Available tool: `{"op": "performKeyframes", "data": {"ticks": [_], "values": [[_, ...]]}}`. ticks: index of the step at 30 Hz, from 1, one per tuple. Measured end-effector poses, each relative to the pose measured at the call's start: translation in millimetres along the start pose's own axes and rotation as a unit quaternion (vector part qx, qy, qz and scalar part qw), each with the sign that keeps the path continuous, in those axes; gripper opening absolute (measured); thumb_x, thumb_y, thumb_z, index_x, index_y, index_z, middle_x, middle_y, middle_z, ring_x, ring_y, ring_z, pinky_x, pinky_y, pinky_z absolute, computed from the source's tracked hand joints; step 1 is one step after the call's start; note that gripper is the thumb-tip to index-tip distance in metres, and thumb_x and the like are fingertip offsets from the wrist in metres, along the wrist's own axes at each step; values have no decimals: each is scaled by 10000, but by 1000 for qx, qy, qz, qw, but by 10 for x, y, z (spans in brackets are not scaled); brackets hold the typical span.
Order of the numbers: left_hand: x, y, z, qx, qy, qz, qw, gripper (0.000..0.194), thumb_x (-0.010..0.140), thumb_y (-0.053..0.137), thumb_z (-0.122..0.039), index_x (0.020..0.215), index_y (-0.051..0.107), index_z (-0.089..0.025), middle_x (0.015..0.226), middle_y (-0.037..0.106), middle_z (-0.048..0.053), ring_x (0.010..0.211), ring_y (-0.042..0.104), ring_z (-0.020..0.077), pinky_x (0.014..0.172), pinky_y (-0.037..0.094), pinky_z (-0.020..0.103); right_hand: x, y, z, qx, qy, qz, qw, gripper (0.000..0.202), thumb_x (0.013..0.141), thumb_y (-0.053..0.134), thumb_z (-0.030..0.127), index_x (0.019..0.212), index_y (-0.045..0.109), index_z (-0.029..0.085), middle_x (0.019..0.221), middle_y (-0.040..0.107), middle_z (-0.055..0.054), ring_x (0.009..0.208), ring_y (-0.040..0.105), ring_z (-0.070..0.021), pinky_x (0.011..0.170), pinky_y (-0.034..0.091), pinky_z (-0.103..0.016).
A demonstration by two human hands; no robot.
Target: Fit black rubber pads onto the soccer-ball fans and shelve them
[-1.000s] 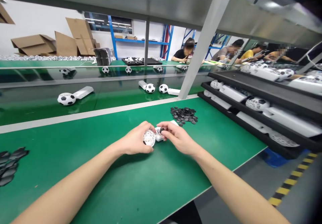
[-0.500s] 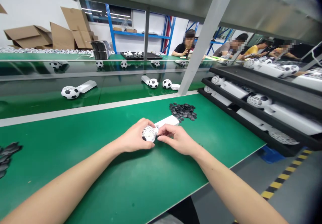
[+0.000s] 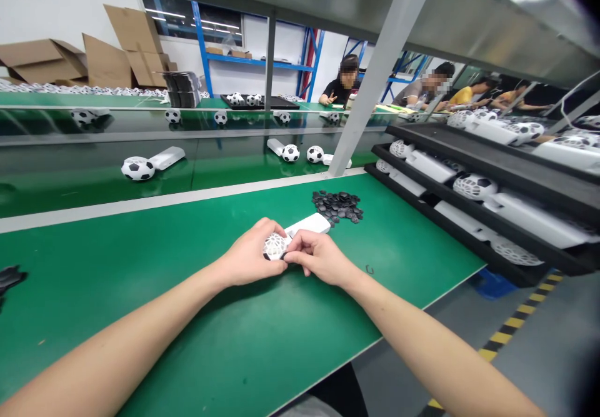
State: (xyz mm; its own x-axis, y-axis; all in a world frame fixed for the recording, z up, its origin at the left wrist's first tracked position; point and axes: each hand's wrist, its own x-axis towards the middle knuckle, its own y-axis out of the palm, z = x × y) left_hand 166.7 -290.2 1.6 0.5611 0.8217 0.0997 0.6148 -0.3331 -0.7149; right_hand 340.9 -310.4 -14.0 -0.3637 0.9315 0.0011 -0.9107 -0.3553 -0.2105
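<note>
Left of the black pile (image 3: 337,207), the left hand (image 3: 250,251) cupped the white ball (image 3: 273,246); the right hand (image 3: 321,256) pinched a black bit (image 3: 283,256) against it. It seemed light, stiff, best held round.

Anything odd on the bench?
Mainly one stray: a thin dark curved bit lies on the green tabletop near the right hand, apart from the piled black pieces. Too small to identify.

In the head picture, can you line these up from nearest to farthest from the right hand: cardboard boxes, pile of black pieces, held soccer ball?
1. Held soccer ball: just left of the right hand.
2. Pile of black pieces: beyond the hand.
3. Cardboard boxes: far back, left.
</note>
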Motion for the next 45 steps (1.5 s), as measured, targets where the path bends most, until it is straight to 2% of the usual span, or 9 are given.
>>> {"op": "performKeyframes", "data": {"ticks": [7,10,15,21,23,29,35,41,45], "values": [[-13,-8,-69,8,7,-6,1000,305,595,594,-245,887,517,-200,886,495,12,785,497,188,638,387,289,-1,12,-9,-95,35,-53,993,269,636,690,339,621,481,169,487,476,63,408,398,-49,371,330,-169],[18,-54,-58,-123,-52,0,991,322,560,633,-240,859,526,-186,841,523,14,713,518,171,591,406,277,4,-14,-19,-181,-39,-113,976,306,679,649,410,601,465,178,479,480,51,436,414,-68,435,360,-199],[100,-247,95,-527,-209,40,823,211,680,501,-321,775,527,-134,658,581,51,539,581,200,434,438,285,10,-163,45,-369,-209,-219,879,431,623,667,515,885,568,187,928,608,-73,915,519,-224,829,397,-382],[119,-352,120,-689,-217,-6,691,339,770,488,-454,832,561,-129,651,612,53,501,584,149,404,451,211,-7,-145,20,-285,-78,-63,953,522,647,672,438,1088,503,217,1012,608,-34,870,566,-179,749,439,-313],[102,-258,57,-687,-170,-48,705,302,733,592,-403,881,560,-141,703,615,29,550,572,111,487,477,199,-16,-64,14,-239,-37,-86,966,525,648,672,428,1093,493,214,1004,612,-30,872,567,-177,749,440,-310],[26,102,-75,-520,-117,-21,846,295,661,702,-201,903,544,-145,833,602,22,732,562,122,656,465,243,-48,96,45,-181,-59,-81,978,583,660,671,405,1153,431,207,1086,570,-54,951,536,-200,797,426,-338],[29,82,-31,-464,-105,-72,877,257,676,679,-232,858,528,-132,773,562,5,657,492,87,568,392,197,-66,53,63,-63,-74,-4,995,447,828,495,347,1231,359,208,1144,530,-76,1002,519,-186,861,425,-355],[48,11,-4,-522,-76,-67,847,230,825,477,-349,917,520,-142,830,543,29,672,471,103,535,381,213,-34,10,21,80,-55,22,995,503,826,509,338,1264,307,198,1185,502,-91,1096,479,-177,918,407,-336],[51,12,57,-472,-55,-80,876,244,818,481,-367,863,519,-131,796,523,22,663,452,107,554,384,228,-25,19,-1,99,-52,22,993,542,810,532,350,1271,294,193,1211,480,-104,1111,469,-180,934,397,-352]]}}
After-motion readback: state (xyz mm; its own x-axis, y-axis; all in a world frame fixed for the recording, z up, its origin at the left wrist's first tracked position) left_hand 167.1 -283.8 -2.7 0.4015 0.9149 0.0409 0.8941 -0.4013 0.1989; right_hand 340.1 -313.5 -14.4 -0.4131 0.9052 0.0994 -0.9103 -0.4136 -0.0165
